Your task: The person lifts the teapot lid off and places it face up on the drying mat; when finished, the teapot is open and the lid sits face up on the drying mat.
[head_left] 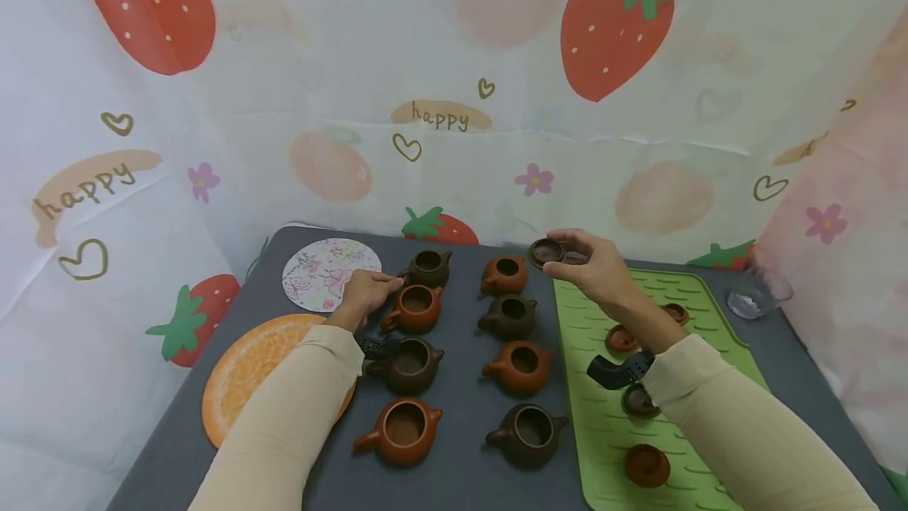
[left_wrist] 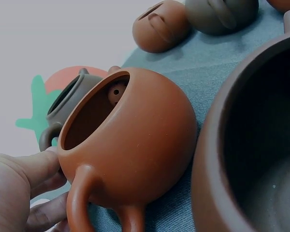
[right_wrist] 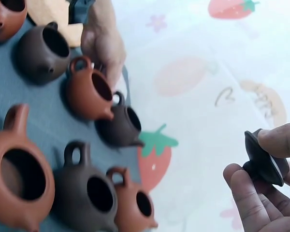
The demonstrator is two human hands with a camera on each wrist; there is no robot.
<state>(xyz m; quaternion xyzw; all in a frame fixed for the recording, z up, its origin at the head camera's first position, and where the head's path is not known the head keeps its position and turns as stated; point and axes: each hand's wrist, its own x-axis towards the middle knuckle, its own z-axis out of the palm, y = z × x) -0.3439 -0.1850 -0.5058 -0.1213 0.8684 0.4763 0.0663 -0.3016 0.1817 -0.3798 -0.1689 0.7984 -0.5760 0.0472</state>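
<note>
My right hand [head_left: 592,266] holds a dark brown teapot lid [head_left: 548,252] above the table's far side. In the right wrist view the lid [right_wrist: 263,159] is tilted between thumb and fingers, its knob by a fingertip. My left hand [head_left: 365,294] pinches the handle of the farthest dark teapot [head_left: 429,266] in the left column; the orange teapot [left_wrist: 135,130] partly hides that grip in the left wrist view. This orange teapot [head_left: 418,307] stands just nearer, lidless. Several more lidless teapots, orange-brown and dark, form two columns, including an orange one [head_left: 505,274] below the held lid.
A green mat [head_left: 589,416] on the right bears several lids, one a reddish lid [head_left: 647,465]. A clear glass vessel [head_left: 752,298] stands beyond it. On the left lie a floral round mat [head_left: 312,270] and an orange-slice mat [head_left: 241,377]. A printed curtain [head_left: 496,156] hangs behind.
</note>
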